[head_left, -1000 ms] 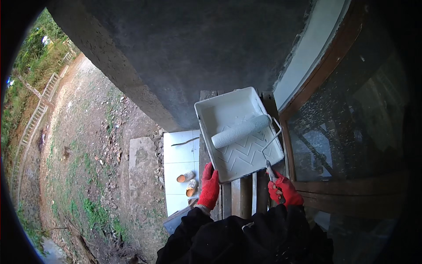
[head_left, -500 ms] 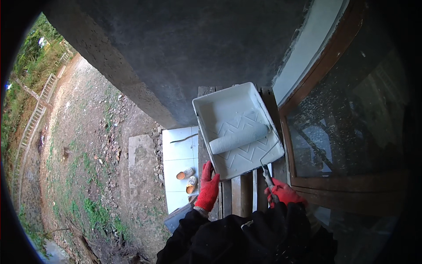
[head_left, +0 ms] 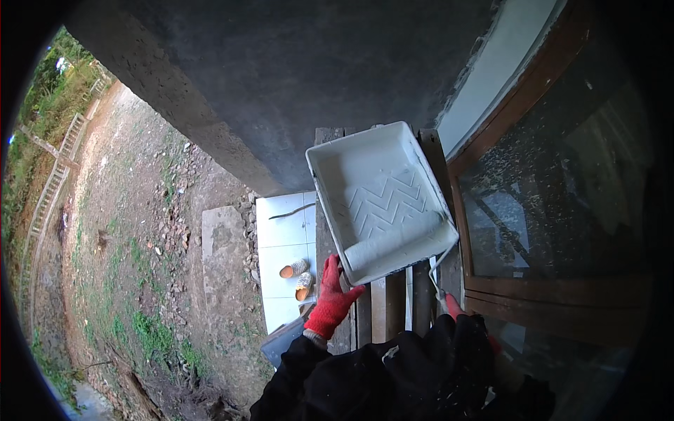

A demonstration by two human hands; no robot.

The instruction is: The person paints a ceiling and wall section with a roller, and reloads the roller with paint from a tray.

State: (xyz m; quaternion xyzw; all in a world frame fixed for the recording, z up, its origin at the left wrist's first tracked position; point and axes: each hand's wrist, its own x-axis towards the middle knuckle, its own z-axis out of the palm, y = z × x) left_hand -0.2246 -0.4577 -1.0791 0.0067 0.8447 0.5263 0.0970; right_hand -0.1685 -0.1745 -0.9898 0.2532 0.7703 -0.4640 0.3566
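Note:
A white paint tray (head_left: pixel 351 165) with a zigzag-ribbed floor rests on a slatted wooden stand. My left hand (head_left: pixel 333 303), in a red knit glove, holds the tray's near left corner, fingers along its side and thumb by the near edge. Inside the tray, a paint roller (head_left: pixel 394 240) coated in white lies in the near, deeper end. Its bent wire frame passes over the near right corner towards my right hand (head_left: pixel 453 306). That red-gloved hand is closed round the roller's handle; a dark sleeve hides most of it.
The wooden stand (head_left: pixel 330 137) abuts a dark grey wall (head_left: pixel 302 77). To the right is a brown-framed glass pane (head_left: pixel 554 210). White tiles (head_left: pixel 281 235) on the left carry a pair of patterned shoes (head_left: pixel 298 277); beyond lies rough ground (head_left: pixel 133 210) with stones.
The roller has moved towards me, from the ribbed middle into the tray's near end. My right hand has drawn back with the handle, partly behind the sleeve. My left hand remains at the corner.

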